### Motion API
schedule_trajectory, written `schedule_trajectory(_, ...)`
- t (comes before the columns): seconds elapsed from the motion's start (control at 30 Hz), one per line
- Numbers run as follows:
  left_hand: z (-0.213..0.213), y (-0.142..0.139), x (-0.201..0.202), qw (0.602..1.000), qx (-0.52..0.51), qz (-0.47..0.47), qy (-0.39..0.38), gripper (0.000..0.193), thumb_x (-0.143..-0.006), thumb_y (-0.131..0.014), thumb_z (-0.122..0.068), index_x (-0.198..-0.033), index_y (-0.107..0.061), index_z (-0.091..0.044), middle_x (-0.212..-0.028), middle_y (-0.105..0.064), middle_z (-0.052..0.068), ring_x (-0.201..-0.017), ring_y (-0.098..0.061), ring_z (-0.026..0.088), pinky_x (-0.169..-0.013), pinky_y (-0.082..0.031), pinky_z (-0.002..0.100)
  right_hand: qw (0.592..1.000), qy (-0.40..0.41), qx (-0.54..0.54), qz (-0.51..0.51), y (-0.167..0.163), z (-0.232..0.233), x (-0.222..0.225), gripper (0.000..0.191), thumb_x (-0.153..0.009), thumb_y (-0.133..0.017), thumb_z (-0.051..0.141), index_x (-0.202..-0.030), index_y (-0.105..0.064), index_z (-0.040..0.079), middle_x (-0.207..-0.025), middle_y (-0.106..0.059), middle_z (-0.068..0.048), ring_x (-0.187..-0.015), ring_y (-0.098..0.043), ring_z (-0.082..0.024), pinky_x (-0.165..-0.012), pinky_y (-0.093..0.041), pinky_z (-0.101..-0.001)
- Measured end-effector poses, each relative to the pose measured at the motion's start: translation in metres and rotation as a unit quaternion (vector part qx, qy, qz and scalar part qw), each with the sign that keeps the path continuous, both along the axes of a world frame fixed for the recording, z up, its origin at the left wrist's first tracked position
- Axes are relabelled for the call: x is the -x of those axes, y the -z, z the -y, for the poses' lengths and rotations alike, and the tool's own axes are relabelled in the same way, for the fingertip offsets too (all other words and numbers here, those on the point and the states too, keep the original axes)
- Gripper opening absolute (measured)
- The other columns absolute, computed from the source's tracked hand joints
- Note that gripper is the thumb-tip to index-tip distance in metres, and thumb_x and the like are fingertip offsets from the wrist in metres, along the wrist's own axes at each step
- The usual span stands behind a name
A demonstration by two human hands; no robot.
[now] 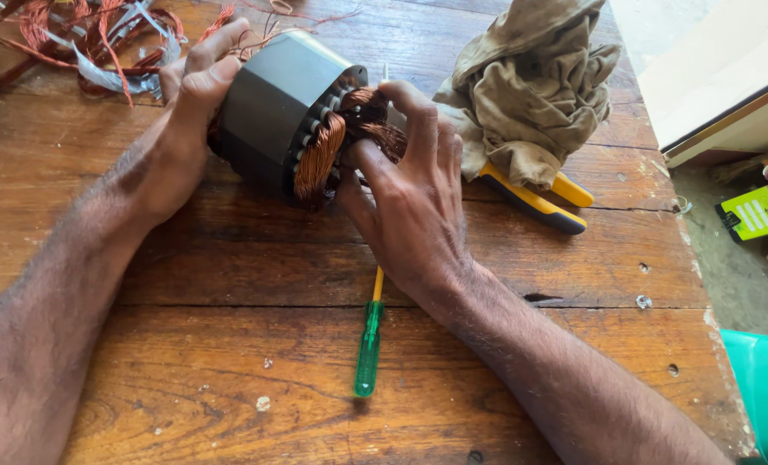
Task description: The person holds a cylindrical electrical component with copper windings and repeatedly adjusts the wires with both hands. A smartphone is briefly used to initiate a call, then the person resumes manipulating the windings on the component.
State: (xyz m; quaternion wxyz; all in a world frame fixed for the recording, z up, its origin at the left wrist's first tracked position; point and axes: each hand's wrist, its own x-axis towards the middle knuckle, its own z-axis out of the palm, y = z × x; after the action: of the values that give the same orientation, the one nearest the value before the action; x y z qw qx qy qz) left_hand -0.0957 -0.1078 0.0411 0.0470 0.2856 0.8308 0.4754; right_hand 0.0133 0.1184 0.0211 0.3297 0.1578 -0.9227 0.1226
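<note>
the grey motor stator [276, 103] is lain on its side on the tabletop [229, 275], steadied by the left hand [190, 95], its copper windings [332, 142] faced toward and pinched by the right hand [414, 202].

Stator [276, 103] on table [229, 275]; rag [530, 86] right, screwdriver [368, 344] in front.

Both forearms are bare from the elbow down, no sleeves reaching into view. The left hand [196, 90] and right hand [414, 202] wear no gloves, rings or watch. Dark hair covers both forearms.
</note>
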Motion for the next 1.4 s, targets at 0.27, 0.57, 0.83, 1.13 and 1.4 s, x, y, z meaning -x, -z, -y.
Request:
schedule_trajectory(0.27,0.003,0.004,-0.003,0.999,-0.005,0.032,-0.028,0.098,-0.090,-0.019,-0.078,-0.167,-0.016,-0.017,-0.160,-0.015,0.027,-0.153,-0.008,0.040,-0.112,-0.021,0.070,0.998,0.010,-0.058,-0.035,0.013,-0.006,0.008,0.025,-0.089,-0.086,0.021,-0.103,-0.071,0.005,-0.153,-0.032,-0.018,-0.135,-0.041,-0.033,-0.111,-0.048,-0.0538)
schedule_trajectory(0.57,0.002,0.007,-0.004,0.997,-0.004,-0.075,0.010,0.090,-0.097,-0.013,-0.077,-0.164,-0.021,-0.018,-0.158,-0.027,0.026,-0.148,-0.016,0.039,-0.116,-0.019,0.067,0.996,-0.012,-0.063,-0.068,0.012,-0.011,0.011,0.027,-0.093,-0.088,0.024,-0.103,-0.072,0.005,-0.151,-0.039,-0.018,-0.133,-0.055,-0.033,-0.100,-0.063,-0.0483)
schedule_trajectory(0.83,0.000,0.006,-0.004,0.999,0.017,-0.032,-0.018,0.090,-0.093,-0.015,-0.077,-0.157,-0.033,-0.017,-0.151,-0.036,0.023,-0.147,-0.020,0.038,-0.115,-0.019,0.070,0.995,-0.015,-0.072,-0.075,0.011,-0.014,0.010,0.025,-0.093,-0.087,0.023,-0.106,-0.073,0.007,-0.151,-0.038,-0.018,-0.132,-0.055,-0.033,-0.099,-0.062,-0.0466)
schedule_trajectory(1.13,0.002,0.001,-0.006,0.999,-0.004,-0.040,0.008,0.090,-0.095,-0.017,-0.080,-0.154,-0.037,-0.014,-0.146,-0.035,0.026,-0.143,-0.024,0.040,-0.112,-0.020,0.070,0.997,-0.013,-0.037,-0.066,0.008,-0.009,0.006,0.018,-0.091,-0.084,0.022,-0.101,-0.076,0.009,-0.150,-0.037,-0.015,-0.137,-0.043,-0.031,-0.115,-0.049,-0.0545)
schedule_trajectory(1.4,0.002,0.003,-0.006,0.999,0.005,-0.037,-0.003,0.089,-0.096,-0.015,-0.077,-0.158,-0.034,-0.015,-0.146,-0.031,0.025,-0.143,-0.019,0.039,-0.104,-0.021,0.072,0.998,-0.040,0.015,-0.038,0.008,-0.009,0.005,0.015,-0.092,-0.084,0.015,-0.098,-0.075,0.004,-0.154,-0.037,-0.015,-0.142,-0.046,-0.034,-0.116,-0.054,-0.0495)
